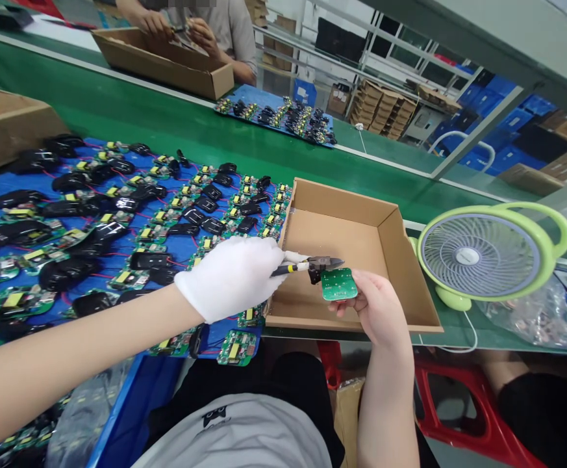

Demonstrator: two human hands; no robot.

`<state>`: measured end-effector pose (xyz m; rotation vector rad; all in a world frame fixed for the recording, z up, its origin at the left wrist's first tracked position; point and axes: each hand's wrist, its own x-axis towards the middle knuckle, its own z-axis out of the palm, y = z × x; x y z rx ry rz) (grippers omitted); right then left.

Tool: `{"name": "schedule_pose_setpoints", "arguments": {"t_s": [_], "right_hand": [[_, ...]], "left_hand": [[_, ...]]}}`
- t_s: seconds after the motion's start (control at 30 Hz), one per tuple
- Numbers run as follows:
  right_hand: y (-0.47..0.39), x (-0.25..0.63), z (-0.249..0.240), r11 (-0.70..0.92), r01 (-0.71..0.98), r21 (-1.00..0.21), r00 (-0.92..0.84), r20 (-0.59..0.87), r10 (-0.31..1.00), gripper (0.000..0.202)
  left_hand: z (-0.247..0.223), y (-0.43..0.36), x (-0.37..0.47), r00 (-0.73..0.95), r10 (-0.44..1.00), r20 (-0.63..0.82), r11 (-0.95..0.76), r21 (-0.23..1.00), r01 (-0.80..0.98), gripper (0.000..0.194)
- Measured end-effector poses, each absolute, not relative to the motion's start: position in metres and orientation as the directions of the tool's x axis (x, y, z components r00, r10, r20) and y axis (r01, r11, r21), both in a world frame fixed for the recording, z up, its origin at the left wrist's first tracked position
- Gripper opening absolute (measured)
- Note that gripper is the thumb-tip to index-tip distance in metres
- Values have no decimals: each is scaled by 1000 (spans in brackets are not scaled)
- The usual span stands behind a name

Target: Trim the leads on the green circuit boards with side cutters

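My left hand point(237, 276), in a white glove, is closed around a pair of cutting pliers point(326, 262) with dark jaws and black-and-yellow handles. The jaws lie right at the top edge of a green circuit board point(340, 285); whether they touch it I cannot tell. Bare and pinched, my right hand point(378, 302) grips that board by its right edge, solder side up. A small black part point(315, 275) shows at the board's left, under the pliers. Both hands are over an open cardboard box point(336, 224).
A blue tray point(163, 156) at left carries many boards wired to black casings. Right of the box stands a green fan point(478, 257), with a plastic bag point(539, 318) beside it. Across the bench a co-worker's hands point(180, 29) work over another cardboard box point(161, 62).
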<state>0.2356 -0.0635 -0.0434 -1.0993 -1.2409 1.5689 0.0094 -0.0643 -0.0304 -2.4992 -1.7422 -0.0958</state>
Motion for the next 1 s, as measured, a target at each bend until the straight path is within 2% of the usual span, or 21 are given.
{"name": "schedule_pose_setpoints", "arguments": {"t_s": [0.2,0.3,0.53,0.7,1.0], "right_hand": [[-63,237,-44,-161,-95,-982,-277,-130,952,37],[-63,238,-45,-160,-99,-982,-278,-127,952,36],[-64,238,-44,-160,-109,-981,-278,-124,953,35],[-64,238,-43,-165,-116,-979,-270,-129,954,35],[-63,238,-45,-158,-137,-978,-246,-121,962,34]], "left_hand": [[-32,-65,9,356,932,71,-354,-33,935,30],[-33,-62,6,364,929,68,-367,27,930,33],[-35,-60,1,239,969,57,-246,190,951,29],[-38,-62,-2,246,965,93,-259,181,949,27],[-36,-66,-4,278,960,27,-279,161,947,26]]}}
